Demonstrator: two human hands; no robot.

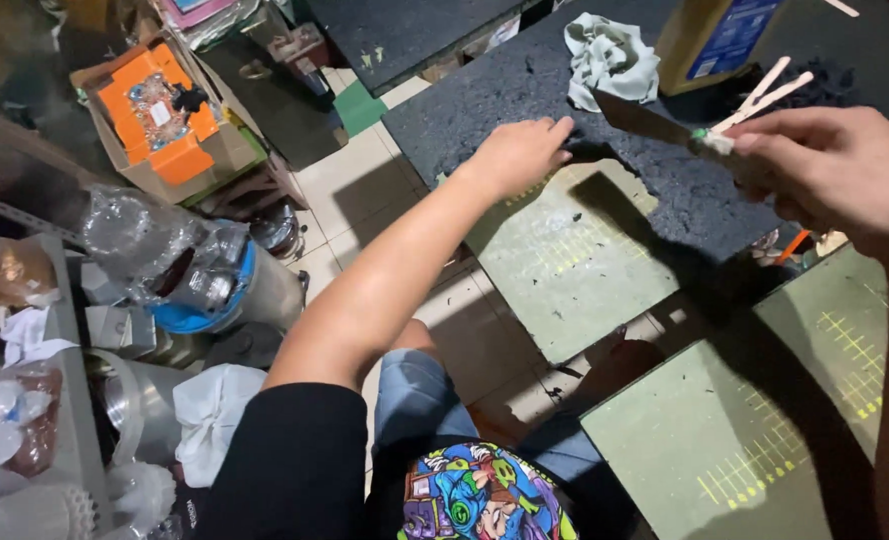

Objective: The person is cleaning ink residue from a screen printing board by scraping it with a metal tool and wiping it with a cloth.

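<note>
My left hand (521,153) lies flat, fingers together, on a dark rough sheet (485,90) that covers part of a green cutting mat (565,270). My right hand (837,165) is closed on a flat-bladed scraper (645,118) together with two pale wooden sticks (765,95). The blade points left, its tip just right of my left fingertips and above the dark sheet. The scraper's handle is hidden inside my fist.
A crumpled pale cloth (612,58) and a yellow-and-blue container (717,38) sit at the back. A second green mat (745,440) is at lower right. Left: an orange item in a cardboard box (160,110), plastic bags and jars (175,260), tiled floor between.
</note>
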